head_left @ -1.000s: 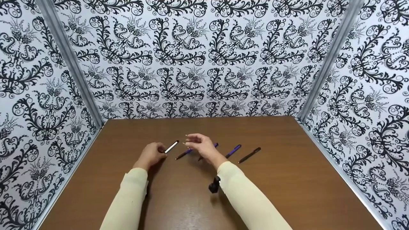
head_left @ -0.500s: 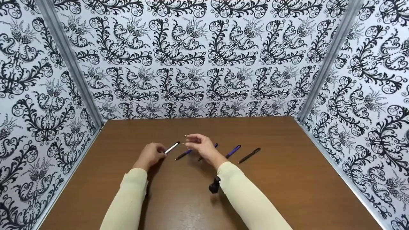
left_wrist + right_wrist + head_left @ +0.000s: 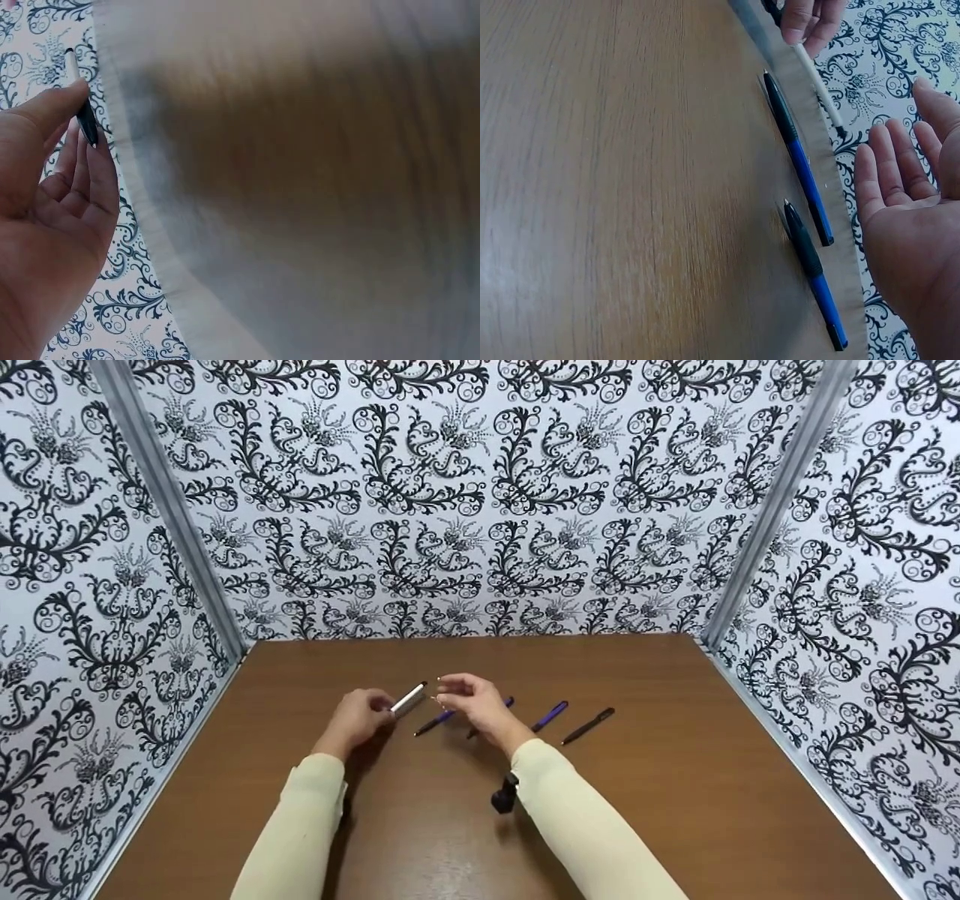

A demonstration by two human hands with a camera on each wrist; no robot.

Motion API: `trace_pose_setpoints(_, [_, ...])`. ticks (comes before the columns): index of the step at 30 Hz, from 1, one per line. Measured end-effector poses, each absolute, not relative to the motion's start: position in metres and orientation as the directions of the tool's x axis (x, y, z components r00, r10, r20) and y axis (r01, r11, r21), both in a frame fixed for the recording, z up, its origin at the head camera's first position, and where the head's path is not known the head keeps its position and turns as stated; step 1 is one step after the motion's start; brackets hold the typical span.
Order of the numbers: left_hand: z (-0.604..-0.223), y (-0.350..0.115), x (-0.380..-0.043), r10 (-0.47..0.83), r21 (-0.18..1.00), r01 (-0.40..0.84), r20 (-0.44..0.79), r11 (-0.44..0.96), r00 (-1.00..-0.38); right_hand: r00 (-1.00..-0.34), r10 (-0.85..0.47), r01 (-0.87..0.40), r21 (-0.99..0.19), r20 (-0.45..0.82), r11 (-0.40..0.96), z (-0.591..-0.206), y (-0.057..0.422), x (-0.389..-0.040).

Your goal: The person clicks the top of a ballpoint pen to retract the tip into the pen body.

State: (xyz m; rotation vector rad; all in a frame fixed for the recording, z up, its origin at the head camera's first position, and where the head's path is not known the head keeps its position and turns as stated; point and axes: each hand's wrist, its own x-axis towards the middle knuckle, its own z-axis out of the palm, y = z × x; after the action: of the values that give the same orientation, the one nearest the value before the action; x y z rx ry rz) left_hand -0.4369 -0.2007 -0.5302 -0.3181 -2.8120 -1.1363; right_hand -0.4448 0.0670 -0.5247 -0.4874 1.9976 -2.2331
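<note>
My left hand [image 3: 360, 720] pinches a white pen [image 3: 407, 699] with a black grip and black end between thumb and fingers. In the left wrist view the pen's dark grip [image 3: 87, 124] and point come out below the thumb. It slants up toward my right hand [image 3: 480, 709], with a shadow under it. That right hand holds nothing, its palm turned up and fingers relaxed in the right wrist view. Two blue pens with dark grips, a nearer pen [image 3: 817, 289] and a farther pen [image 3: 801, 169], lie beside it on the table. In the head view it partly covers them.
Farther right on the brown wooden table [image 3: 420, 825] lie another blue pen [image 3: 551, 716] and a black pen [image 3: 589, 726], roughly parallel. Patterned black-and-white walls [image 3: 480, 510] with grey corner strips enclose the table at the back and sides.
My left hand has risen slightly with the white pen, whose far end has tipped upward. The right hand and the pens on the table stay where they were.
</note>
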Motion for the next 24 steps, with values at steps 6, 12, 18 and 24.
trace_pose_setpoints(6, [-0.525,-0.196,-0.434,0.150,0.715,0.276,0.236,0.642,-0.960,-0.943,-0.276,-0.160,-0.980,0.186,-0.114,-0.524,0.064,-0.447])
trace_pose_setpoints(12, [-0.520,-0.189,-0.433,0.142,0.773,0.286,0.250,0.566,-0.958,-0.962,-0.220,-0.147,-0.986,0.160,-0.073,-0.518,0.066,-0.446])
trace_pose_setpoints(18, [-0.514,-0.181,-0.432,0.138,0.832,0.293,0.258,0.471,-0.956,-0.971,-0.186,-0.141,-0.988,0.150,-0.061,-0.508,0.067,-0.447])
trace_pose_setpoints(24, [-0.511,-0.171,-0.432,0.132,0.851,0.314,0.285,0.420,-0.949,-0.978,-0.159,-0.114,-0.983,0.137,-0.145,-0.502,0.068,-0.448])
